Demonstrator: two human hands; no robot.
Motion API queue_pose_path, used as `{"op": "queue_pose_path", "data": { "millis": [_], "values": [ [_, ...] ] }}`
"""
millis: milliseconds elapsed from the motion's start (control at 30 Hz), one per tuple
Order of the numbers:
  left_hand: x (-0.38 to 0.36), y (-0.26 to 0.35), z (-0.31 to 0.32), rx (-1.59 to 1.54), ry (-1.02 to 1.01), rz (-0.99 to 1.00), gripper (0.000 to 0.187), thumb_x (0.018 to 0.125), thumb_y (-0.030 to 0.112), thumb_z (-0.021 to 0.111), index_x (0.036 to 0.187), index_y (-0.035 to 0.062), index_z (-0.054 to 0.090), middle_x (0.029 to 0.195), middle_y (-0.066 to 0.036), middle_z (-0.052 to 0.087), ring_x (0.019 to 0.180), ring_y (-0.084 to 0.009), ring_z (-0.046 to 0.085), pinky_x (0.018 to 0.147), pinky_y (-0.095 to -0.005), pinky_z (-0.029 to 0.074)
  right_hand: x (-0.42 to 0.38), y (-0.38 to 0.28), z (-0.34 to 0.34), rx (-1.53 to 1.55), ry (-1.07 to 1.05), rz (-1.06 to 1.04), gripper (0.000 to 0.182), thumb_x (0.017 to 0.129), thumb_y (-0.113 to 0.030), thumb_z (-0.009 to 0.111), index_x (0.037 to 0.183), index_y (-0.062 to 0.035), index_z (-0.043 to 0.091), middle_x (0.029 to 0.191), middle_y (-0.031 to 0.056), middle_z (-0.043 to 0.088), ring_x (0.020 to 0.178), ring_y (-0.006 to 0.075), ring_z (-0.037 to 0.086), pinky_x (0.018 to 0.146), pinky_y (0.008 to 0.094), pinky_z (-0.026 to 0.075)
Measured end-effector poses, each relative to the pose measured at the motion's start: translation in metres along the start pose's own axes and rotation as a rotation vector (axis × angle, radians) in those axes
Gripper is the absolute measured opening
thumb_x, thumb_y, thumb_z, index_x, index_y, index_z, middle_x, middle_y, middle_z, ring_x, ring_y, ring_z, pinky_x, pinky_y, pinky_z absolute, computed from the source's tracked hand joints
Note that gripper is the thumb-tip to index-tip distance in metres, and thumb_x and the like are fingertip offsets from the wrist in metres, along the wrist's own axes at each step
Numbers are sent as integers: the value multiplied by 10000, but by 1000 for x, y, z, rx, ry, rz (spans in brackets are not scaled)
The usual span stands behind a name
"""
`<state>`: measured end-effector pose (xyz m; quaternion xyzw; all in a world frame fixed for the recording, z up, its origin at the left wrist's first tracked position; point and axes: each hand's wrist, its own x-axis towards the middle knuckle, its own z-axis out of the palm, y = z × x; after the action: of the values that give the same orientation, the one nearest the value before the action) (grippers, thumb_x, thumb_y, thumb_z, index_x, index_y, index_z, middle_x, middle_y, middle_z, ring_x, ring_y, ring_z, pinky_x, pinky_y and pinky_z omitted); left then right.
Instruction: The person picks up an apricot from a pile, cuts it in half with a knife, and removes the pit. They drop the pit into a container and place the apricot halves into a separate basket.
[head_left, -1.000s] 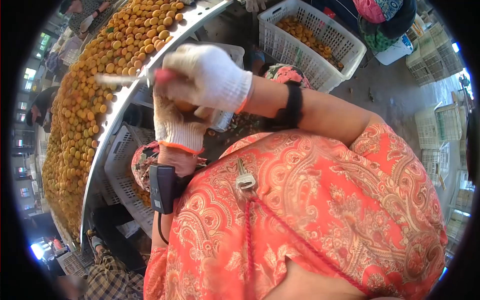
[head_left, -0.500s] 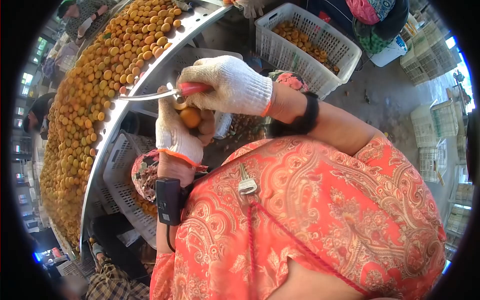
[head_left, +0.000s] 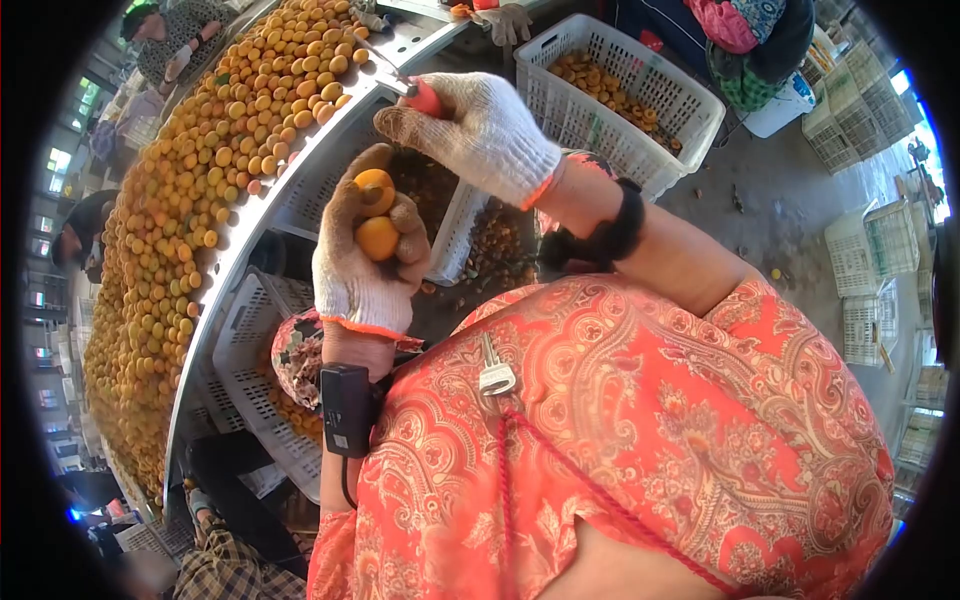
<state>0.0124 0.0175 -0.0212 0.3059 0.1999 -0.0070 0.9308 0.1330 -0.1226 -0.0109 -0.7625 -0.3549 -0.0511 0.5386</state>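
My left hand [head_left: 362, 262], in a white cotton glove stained brown at the fingers, is curled around two orange pieces of apricot. The upper apricot [head_left: 375, 192] has a dark brown spot on its face, and the lower apricot [head_left: 377, 239] rests against my palm and fingers. Above and to the right, my right hand [head_left: 485, 130], gloved the same way, grips the red handle of a knife [head_left: 426, 98]. Its thin blade points up and left toward the metal table's edge, apart from the fruit.
A metal table [head_left: 235, 245] heaped with apricots [head_left: 160, 260] curves along the left. White plastic crates stand below my hands, at lower left, and at the upper right, where one crate [head_left: 690, 150] holds cut fruit. Other people work around the table. Stacked crates [head_left: 860, 100] line the right.
My right hand has drawn the knife up and away from the fruit, its blade now pointing up-left. My left hand has turned more open to view, showing two apricot pieces.
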Motion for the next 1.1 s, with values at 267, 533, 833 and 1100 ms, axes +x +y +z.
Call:
{"op": "queue_pose_path", "data": {
  "millis": [267, 533, 833, 1100],
  "values": [
    [-5, -2, 2, 191, -202, 132, 437, 875, 118, 620, 1300, 67, 535, 795, -60, 560, 575, -124, 493, 476, -228, 395, 1, -33, -18, 546, 77, 15, 366, 871, -387, 764, 786, -42, 679, 604, 55, 637, 551, 128, 637, 522, 307, 489],
    [-4, -3, 5, 264, -135, 119, 245, 928, 150, 595, 1165, 93, 576, 812, -24, 545, 571, -124, 472, 473, -226, 366, -1, -34, -15, 539, 7, -18, 343, 866, -373, 777, 886, -34, 727, 666, 27, 661, 639, 64, 611, 593, 250, 493],
    [-2, -12, 10, 202, -41, 193, 220, 926, 144, 609, 1139, 102, 577, 811, -11, 565, 586, -119, 487, 487, -227, 387, -7, -31, 3, 533, 70, 20, 229, 929, -252, 711, 909, -24, 695, 738, 14, 670, 616, 44, 562, 515, 207, 429],
    [-2, -19, 12, 174, -69, 253, 220, 927, 107, 594, 1142, 127, 552, 853, -29, 626, 650, -118, 601, 497, -210, 471, -9, -34, 9, 771, 135, 184, 223, 948, -261, 684, 892, -45, 691, 746, 27, 679, 590, 40, 555, 472, 187, 393]
  ]
}}
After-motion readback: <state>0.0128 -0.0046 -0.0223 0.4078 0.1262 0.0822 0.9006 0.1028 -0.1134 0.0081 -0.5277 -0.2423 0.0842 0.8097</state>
